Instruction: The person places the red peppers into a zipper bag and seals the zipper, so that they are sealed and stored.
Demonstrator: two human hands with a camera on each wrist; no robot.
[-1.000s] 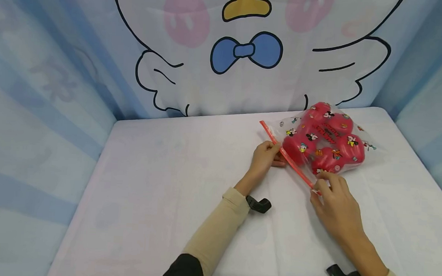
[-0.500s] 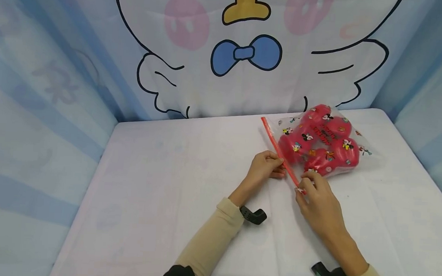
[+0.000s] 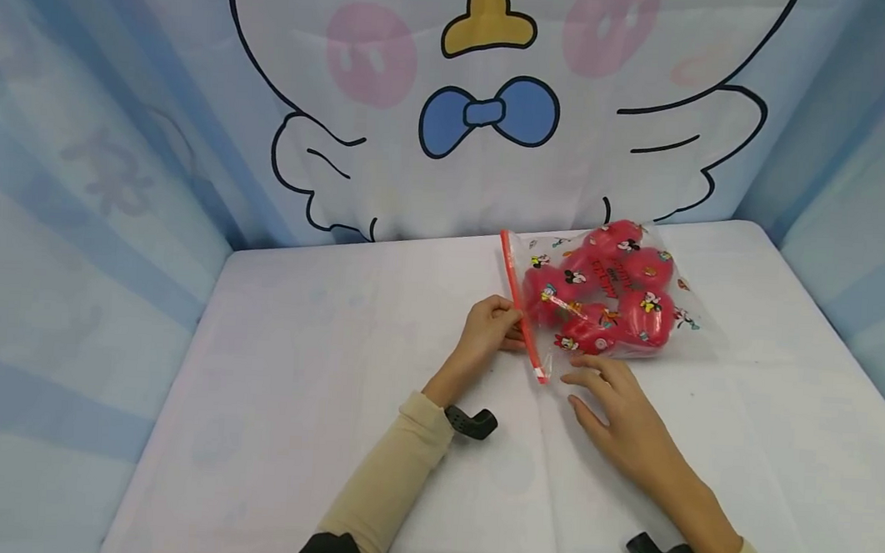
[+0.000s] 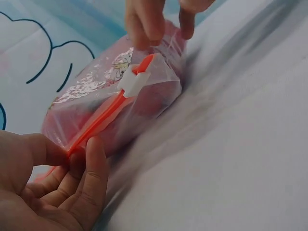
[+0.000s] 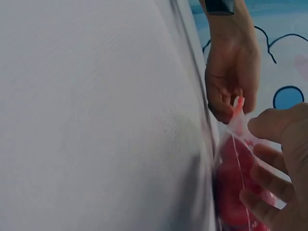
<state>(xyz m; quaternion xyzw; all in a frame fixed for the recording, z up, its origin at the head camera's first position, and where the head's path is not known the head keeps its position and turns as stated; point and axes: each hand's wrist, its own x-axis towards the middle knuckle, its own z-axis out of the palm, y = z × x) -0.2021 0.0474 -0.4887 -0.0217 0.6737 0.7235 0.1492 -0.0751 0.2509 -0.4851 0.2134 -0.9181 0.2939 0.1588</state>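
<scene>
A clear zip bag [image 3: 522, 251] with small cartoon figures printed on it lies on the table, holding several glossy red rounded things [image 3: 649, 269] whose kind I cannot tell. Along its left edge runs a red zip strip [image 3: 513, 276]. My left hand [image 3: 480, 333] pinches this strip between thumb and fingers near its middle. In the left wrist view a white slider [image 4: 133, 83] sits on the strip close to the near end. Beside that corner my right hand [image 3: 622, 424] has its fingers spread and loosely bent, holding nothing.
The bag lies on a white-covered table [image 3: 332, 371], toward its back right. Behind stands a curtain [image 3: 485, 187] printed with a cartoon figure wearing a blue bow. Blue curtains [image 3: 76, 249] hang at both sides. A dark wrist device [image 3: 472, 423] sticks out from each wrist.
The bag has moved left, and its zip strip now stands more upright in the head view. My right hand has let go of the strip's near end; the left keeps its pinch.
</scene>
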